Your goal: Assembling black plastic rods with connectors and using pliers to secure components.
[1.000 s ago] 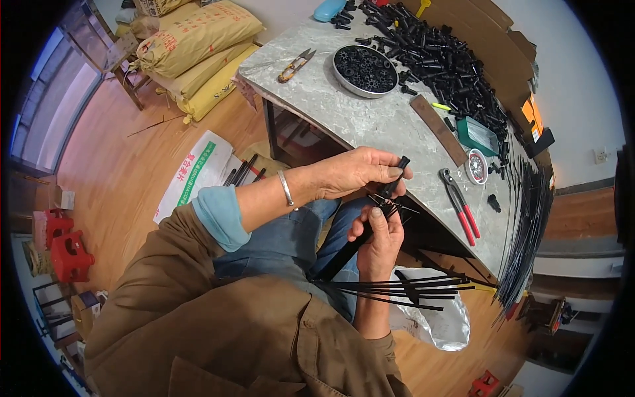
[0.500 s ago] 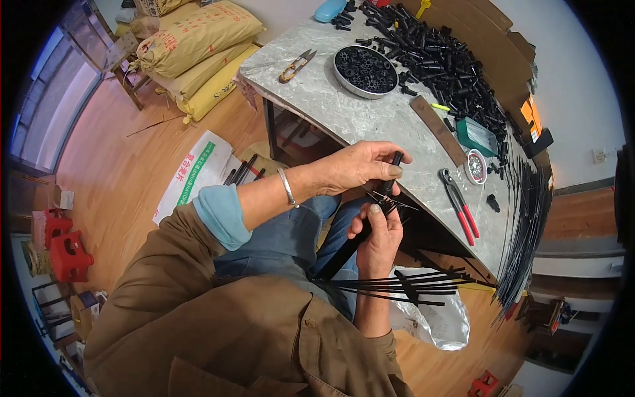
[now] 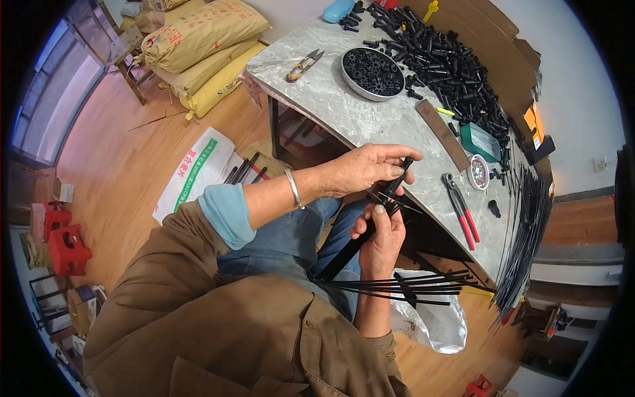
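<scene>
Over my lap, my left hand (image 3: 360, 171) pinches a slim black tubular fitting (image 3: 399, 177) between thumb and fingers at the upper end of a black umbrella frame (image 3: 340, 260). My right hand (image 3: 383, 239) wraps round the frame just below, thumb uppermost. Between the two hands several thin wires or rib ends (image 3: 390, 200) stick out sideways. The frame slants down toward my lap, and black ribs (image 3: 410, 286) fan out to the right from its lower end, passing over my right forearm. My fingers partly hide the joint.
On the grey table (image 3: 311, 99) are snips (image 3: 305, 66), a bowl (image 3: 372, 74) of small black rings, a heap of black fittings (image 3: 456, 69), a brown bar (image 3: 442, 135), red-handled pincers (image 3: 462, 212), a small white dish (image 3: 477, 172) and long thin rods (image 3: 524, 231). A silvery bag (image 3: 440, 327) lies below.
The fitting leans slightly further right, and my left fingers have shifted a little on it. My right hand keeps its hold. The whole view has shifted slightly.
</scene>
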`<state>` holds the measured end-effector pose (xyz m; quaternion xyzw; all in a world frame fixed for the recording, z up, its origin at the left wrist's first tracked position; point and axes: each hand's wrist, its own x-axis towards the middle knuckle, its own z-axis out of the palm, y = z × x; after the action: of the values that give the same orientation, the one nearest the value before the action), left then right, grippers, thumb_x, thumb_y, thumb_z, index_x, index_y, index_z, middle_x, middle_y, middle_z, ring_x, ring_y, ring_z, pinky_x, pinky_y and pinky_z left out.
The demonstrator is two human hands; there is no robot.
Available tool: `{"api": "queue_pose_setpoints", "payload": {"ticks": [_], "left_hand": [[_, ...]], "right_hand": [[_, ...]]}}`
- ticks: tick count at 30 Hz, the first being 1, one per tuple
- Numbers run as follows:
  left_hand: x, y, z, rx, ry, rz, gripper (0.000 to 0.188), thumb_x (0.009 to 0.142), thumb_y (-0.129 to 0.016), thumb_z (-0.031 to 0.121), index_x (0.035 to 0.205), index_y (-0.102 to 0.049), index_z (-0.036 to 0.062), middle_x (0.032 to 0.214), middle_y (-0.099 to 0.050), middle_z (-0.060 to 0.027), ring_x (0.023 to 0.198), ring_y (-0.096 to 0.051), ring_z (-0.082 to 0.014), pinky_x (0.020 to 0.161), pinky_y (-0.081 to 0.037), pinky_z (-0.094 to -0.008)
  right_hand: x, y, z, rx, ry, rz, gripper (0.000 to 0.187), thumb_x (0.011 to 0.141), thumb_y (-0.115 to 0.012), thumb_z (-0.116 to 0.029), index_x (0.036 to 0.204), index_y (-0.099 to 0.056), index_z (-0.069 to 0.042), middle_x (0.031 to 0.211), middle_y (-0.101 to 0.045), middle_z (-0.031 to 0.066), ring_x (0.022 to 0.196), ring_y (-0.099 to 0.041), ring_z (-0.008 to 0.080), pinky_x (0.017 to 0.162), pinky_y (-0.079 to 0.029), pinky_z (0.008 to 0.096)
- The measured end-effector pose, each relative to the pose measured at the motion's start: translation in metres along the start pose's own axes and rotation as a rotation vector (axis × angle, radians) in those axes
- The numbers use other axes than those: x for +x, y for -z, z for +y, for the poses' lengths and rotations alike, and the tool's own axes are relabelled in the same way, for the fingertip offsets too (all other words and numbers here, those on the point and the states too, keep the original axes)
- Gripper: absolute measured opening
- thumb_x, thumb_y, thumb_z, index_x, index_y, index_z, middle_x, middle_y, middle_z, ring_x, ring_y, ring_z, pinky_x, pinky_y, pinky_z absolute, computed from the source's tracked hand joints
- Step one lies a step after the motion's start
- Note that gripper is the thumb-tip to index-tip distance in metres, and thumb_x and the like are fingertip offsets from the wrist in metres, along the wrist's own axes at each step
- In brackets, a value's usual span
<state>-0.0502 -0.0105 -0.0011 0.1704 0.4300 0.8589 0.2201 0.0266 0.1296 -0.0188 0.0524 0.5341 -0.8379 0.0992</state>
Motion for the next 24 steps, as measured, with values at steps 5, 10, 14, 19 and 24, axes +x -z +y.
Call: {"api": "queue_pose_setpoints", "payload": {"ticks": [5,10,14,19,24], "left_hand": [[-0.0012,0.0001,-0.002,0.015,-0.004,0.022,0.043,0.098,-0.051,0.013,0.139,-0.042,0.0045,0.106,-0.058,-0.0047,0.09,-0.059,-0.0096,0.083,-0.05,-0.0233],[0.0004,0.0008,-0.0071,0.02,-0.006,0.064,0.041,0.098,-0.051,0.012,0.138,-0.044,0.0049,0.104,-0.058,-0.0038,0.087,-0.058,-0.009,0.082,-0.05,-0.0225],[0.0004,0.0008,-0.0059,0.032,-0.018,0.035,0.039,0.099,-0.05,0.01,0.137,-0.046,0.0048,0.104,-0.058,-0.0034,0.087,-0.059,-0.0083,0.082,-0.05,-0.022],[0.0007,0.0012,-0.0071,0.027,-0.035,0.037,0.038,0.099,-0.049,0.01,0.136,-0.046,0.0043,0.104,-0.058,-0.0032,0.089,-0.059,-0.0081,0.082,-0.05,-0.0223],[-0.0006,0.0016,-0.0077,-0.001,-0.002,-0.01,0.038,0.099,-0.051,0.013,0.136,-0.046,0.0038,0.103,-0.059,-0.0032,0.088,-0.06,-0.0089,0.081,-0.051,-0.0224]], "right_hand": [[0.0013,0.001,0.0008,-0.008,0.003,-0.006,0.018,0.094,-0.057,-0.015,0.104,-0.054,-0.001,0.079,-0.055,0.0056,0.055,-0.05,0.0127,0.046,-0.043,0.027],[-0.0003,0.0014,0.0019,0.011,0.002,-0.005,0.017,0.094,-0.057,-0.016,0.103,-0.054,-0.001,0.079,-0.055,0.0056,0.055,-0.05,0.0127,0.046,-0.043,0.0272],[-0.0008,0.0027,0.0018,0.001,-0.003,-0.007,0.017,0.094,-0.056,-0.015,0.103,-0.054,-0.001,0.079,-0.055,0.0055,0.055,-0.05,0.0125,0.046,-0.042,0.027],[-0.0005,-0.0002,0.0012,-0.015,0.002,0.01,0.016,0.094,-0.056,-0.015,0.103,-0.055,-0.002,0.078,-0.055,0.005,0.054,-0.05,0.0124,0.046,-0.042,0.0271],[0.0009,0.0032,0.0025,-0.015,0.006,0.005,0.015,0.094,-0.056,-0.014,0.102,-0.055,-0.002,0.079,-0.055,0.005,0.055,-0.05,0.0126,0.046,-0.042,0.0277]]}}
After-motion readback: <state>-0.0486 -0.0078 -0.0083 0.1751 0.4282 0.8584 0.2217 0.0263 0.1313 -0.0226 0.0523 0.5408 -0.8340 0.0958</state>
